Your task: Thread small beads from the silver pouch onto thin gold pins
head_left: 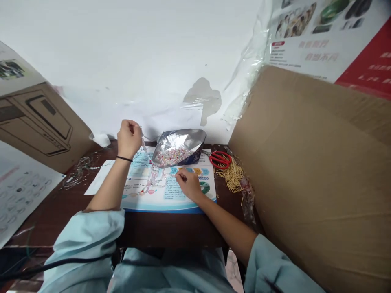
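My left hand (130, 138), raised over the back of the table, has its fingers pinched on a string of small clear and pink beads (144, 147). The string hangs down toward a loose heap of bead strands (155, 179) lying on the printed sheet. Low over that sheet, my right hand (187, 184) is closed in a pinch beside the strands; what sits between its fingertips is too small to make out. Just behind it stands an opened foil bag (181, 142), silver inside, with many loose white, pink, red and yellow beads (174, 156) in it.
The printed sheet (171, 205) covers the middle of the dark table (171, 228). Red-handled scissors (220, 160) rest on a pile of thin golden sticks (233, 175) at right. Tangled clear strands (80, 173) lie left. Cardboard panels (308, 162) flank both sides; a white wall rises behind.
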Demonstrator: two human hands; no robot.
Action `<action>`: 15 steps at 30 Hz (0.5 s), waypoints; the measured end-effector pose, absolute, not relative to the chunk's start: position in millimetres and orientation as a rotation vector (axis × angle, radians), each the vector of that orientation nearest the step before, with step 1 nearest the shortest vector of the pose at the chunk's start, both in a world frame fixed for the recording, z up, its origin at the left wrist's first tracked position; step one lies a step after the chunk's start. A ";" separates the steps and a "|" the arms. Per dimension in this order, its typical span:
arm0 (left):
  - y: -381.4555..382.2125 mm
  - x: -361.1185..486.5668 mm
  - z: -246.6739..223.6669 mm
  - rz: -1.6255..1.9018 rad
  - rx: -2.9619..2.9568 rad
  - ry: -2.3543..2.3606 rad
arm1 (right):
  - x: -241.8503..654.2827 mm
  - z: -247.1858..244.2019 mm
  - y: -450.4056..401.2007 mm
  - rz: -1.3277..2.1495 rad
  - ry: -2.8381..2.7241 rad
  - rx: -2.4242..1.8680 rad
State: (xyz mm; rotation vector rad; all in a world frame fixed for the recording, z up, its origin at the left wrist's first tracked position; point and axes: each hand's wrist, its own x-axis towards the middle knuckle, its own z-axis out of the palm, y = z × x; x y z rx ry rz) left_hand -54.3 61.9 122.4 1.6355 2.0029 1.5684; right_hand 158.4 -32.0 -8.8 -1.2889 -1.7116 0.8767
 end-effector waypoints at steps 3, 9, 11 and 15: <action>53.0 -54.5 114.9 1.357 1.681 2.166 | 157.9 -4.7 -31.6 0.919 -1.688 -1.286; 41.0 -72.9 77.8 1.114 1.786 2.264 | 158.9 -4.6 -29.3 0.883 -1.675 -1.238; 36.0 -77.4 65.1 1.105 1.892 2.276 | 158.5 -6.4 -28.5 0.870 -1.675 -1.203; 27.9 -64.0 47.0 1.110 2.305 1.926 | 157.7 -7.9 -27.8 0.871 -1.670 -1.183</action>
